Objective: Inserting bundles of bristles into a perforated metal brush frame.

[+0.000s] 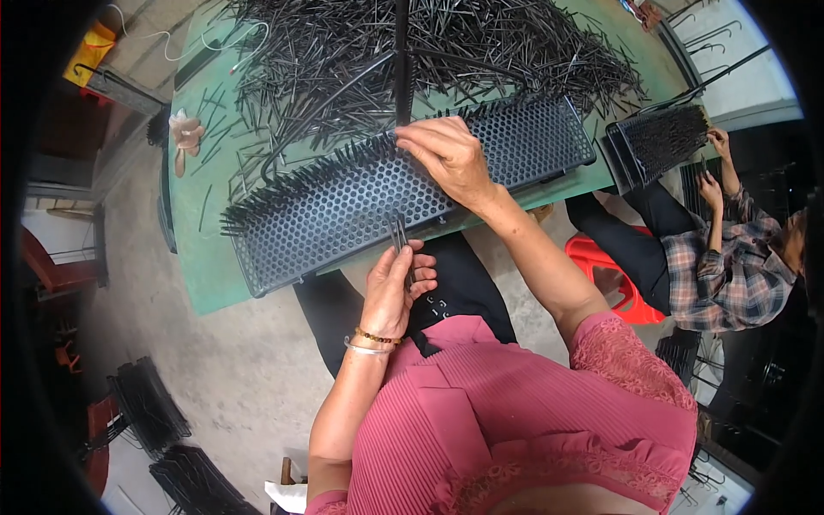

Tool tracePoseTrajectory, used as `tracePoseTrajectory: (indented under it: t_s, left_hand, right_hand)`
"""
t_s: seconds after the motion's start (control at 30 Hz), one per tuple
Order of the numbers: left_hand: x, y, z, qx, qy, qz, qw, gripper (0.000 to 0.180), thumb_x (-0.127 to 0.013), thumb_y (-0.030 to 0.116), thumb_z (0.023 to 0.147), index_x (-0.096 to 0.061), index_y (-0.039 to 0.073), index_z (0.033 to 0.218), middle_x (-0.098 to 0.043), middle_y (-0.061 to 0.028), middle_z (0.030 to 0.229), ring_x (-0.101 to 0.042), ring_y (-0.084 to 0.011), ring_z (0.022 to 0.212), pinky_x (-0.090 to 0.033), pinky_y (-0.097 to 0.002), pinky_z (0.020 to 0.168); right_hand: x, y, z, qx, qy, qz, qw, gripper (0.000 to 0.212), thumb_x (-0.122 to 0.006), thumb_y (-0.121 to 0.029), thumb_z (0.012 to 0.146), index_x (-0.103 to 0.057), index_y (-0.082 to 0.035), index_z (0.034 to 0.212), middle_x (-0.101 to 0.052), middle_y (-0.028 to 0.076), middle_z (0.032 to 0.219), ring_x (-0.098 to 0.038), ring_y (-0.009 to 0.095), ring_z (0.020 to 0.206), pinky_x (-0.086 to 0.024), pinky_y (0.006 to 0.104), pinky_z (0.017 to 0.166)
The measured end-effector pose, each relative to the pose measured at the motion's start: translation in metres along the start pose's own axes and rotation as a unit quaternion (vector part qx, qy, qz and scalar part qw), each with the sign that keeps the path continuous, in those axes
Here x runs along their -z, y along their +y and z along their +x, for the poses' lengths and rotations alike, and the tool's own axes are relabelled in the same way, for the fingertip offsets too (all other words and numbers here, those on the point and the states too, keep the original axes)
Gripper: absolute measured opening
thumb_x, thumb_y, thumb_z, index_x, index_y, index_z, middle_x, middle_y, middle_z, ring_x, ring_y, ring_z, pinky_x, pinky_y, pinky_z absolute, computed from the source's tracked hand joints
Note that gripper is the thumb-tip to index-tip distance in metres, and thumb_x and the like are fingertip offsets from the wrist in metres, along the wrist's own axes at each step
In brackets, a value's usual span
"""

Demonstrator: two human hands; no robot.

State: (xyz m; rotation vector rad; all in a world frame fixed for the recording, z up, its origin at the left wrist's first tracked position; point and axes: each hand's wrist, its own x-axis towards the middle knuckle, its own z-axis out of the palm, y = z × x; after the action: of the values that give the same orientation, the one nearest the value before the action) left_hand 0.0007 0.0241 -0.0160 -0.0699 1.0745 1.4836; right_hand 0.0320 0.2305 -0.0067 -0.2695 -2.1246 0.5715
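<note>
A long dark perforated tray (343, 219) lies slantwise along the near edge of the green table. Thin black sticks (292, 184) stand in its holes in a bristly band along the far side. My left hand (396, 279) is closed round a small bunch of thin black sticks (398, 230), their ends pointing up over the tray's near edge. Above the tray's far rows is my right hand (446, 159), its thumb and forefinger pinched at the band of sticks. What sits between those fingertips is mostly hidden by them.
A big heap of loose black sticks (343, 51) covers the back of the green table (202, 275). A dark upright pole (402, 69) rises behind the tray. A glove (184, 137) lies at left. At right, another person (730, 266) works at a second bristly tray (661, 142).
</note>
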Motion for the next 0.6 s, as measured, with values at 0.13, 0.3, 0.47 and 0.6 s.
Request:
tracePoseTrajectory:
  t_s: [0.13, 0.3, 0.47, 0.6]
  left_hand:
    - [-0.0017, 0.0008, 0.0011, 0.0, -0.007, 0.002, 1.0, 0.026, -0.046, 0.022, 0.097, -0.051, 0.001, 0.111, -0.062, -0.0097, 0.089, -0.061, -0.0133, 0.073, -0.054, -0.0249, 0.064]
    - [-0.0008, -0.0013, 0.0009, 0.006, -0.009, 0.0, 1.0, 0.026, -0.046, 0.021, 0.097, -0.051, 0.001, 0.112, -0.061, -0.0097, 0.089, -0.061, -0.0136, 0.074, -0.054, -0.0249, 0.065]
    - [-0.0048, -0.0001, 0.0018, -0.003, -0.021, 0.005, 1.0, 0.027, -0.045, 0.021, 0.097, -0.05, 0.0, 0.113, -0.061, -0.0102, 0.091, -0.061, -0.0137, 0.074, -0.054, -0.0249, 0.066]
    - [-0.003, 0.0009, 0.005, -0.014, -0.015, -0.011, 1.0, 0.029, -0.044, 0.021, 0.097, -0.049, 0.0, 0.116, -0.062, -0.0113, 0.093, -0.062, -0.0143, 0.077, -0.054, -0.0255, 0.068]
  right_hand:
    - [-0.0005, 0.0033, 0.0043, 0.017, -0.02, -0.014, 1.0, 0.017, -0.069, -0.01, 0.077, -0.068, -0.004, 0.093, -0.065, 0.007, 0.086, -0.061, 0.021, 0.079, -0.043, 0.0314, 0.071]
    - [0.0003, 0.0003, 0.0042, 0.0, -0.03, -0.037, 0.999, 0.018, -0.069, -0.008, 0.077, -0.066, -0.003, 0.094, -0.06, 0.006, 0.08, -0.058, 0.021, 0.073, -0.043, 0.0315, 0.068]
    - [-0.003, 0.0016, 0.0044, 0.038, -0.029, -0.037, 0.998, 0.018, -0.069, -0.005, 0.076, -0.065, -0.002, 0.093, -0.059, 0.008, 0.082, -0.058, 0.021, 0.072, -0.043, 0.0319, 0.067]
    - [-0.0018, 0.0024, 0.0089, 0.033, -0.04, -0.055, 0.997, 0.02, -0.067, -0.004, 0.077, -0.064, -0.001, 0.096, -0.06, 0.008, 0.085, -0.059, 0.022, 0.073, -0.044, 0.032, 0.069]
